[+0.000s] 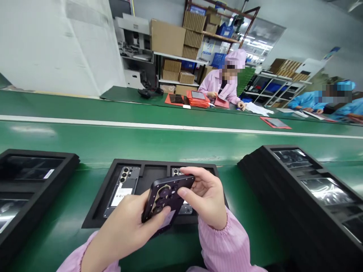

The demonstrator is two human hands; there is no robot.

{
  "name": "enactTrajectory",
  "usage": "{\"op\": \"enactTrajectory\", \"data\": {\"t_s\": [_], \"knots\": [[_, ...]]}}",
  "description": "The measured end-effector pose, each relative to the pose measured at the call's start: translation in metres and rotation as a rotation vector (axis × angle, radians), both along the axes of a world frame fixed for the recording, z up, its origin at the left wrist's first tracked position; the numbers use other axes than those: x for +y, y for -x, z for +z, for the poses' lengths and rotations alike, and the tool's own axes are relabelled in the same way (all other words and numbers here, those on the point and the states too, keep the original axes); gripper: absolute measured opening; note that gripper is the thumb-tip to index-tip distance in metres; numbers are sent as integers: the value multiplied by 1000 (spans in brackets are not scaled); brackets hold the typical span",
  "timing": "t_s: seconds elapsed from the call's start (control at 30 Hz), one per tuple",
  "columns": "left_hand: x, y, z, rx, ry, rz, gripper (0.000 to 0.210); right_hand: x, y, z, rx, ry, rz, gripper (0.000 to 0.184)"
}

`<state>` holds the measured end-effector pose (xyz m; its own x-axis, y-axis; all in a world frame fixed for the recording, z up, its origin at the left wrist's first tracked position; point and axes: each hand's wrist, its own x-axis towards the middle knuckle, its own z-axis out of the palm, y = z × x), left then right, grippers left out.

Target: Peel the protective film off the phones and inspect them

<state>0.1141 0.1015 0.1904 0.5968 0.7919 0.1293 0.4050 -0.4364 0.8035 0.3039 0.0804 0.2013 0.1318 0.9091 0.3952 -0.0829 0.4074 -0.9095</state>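
Both my hands hold a dark purple phone back cover [166,198] with round camera openings, above a black foam tray [107,189]. My left hand [124,230] grips its lower end, thumb on the face. My right hand [205,196] pinches its top edge with fingers curled over it. In the tray's left slot lies a phone body [123,189] with a white label. A second phone body [181,206] in the right slot is mostly hidden behind my hands. The middle slot looks bare.
A black tray [31,177] sits at the left and a stack of black trays [312,189] at the right on the green conveyor belt [170,143]. Across the belt, a person in pink [224,85] and a person in blue [326,102] work at red trays [198,99]. Shelves with cardboard boxes stand behind.
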Motion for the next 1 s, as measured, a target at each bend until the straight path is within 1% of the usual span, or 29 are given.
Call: {"op": "enactTrajectory", "data": {"t_s": [0.2,0.3,0.37,0.5,0.6,0.67,0.77,0.83,1.0], "knots": [[-8,-6,-4,-7,-146,51,22,1,-4,0,-19,-35,10,29],[-9,-9,-6,-17,-169,74,26,3,-6,-2,-13,-38,13,25],[-9,-11,-6,-21,-153,83,23,4,-6,-2,-3,-40,6,24],[-11,-14,-4,-64,-21,83,20,3,-6,0,-29,12,-51,23],[-13,-17,1,-99,92,142,22,-1,-6,3,-64,41,-83,23],[-13,-18,2,-139,179,140,22,-6,-7,6,-72,54,-80,24],[-11,-20,0,-248,336,37,19,-13,-8,8,-67,93,-65,27],[-9,-22,-1,-321,427,-28,22,-16,-9,10,-63,87,-55,28],[-5,-23,-5,-443,584,-148,40,-19,-12,15,-72,-44,63,34]]}}
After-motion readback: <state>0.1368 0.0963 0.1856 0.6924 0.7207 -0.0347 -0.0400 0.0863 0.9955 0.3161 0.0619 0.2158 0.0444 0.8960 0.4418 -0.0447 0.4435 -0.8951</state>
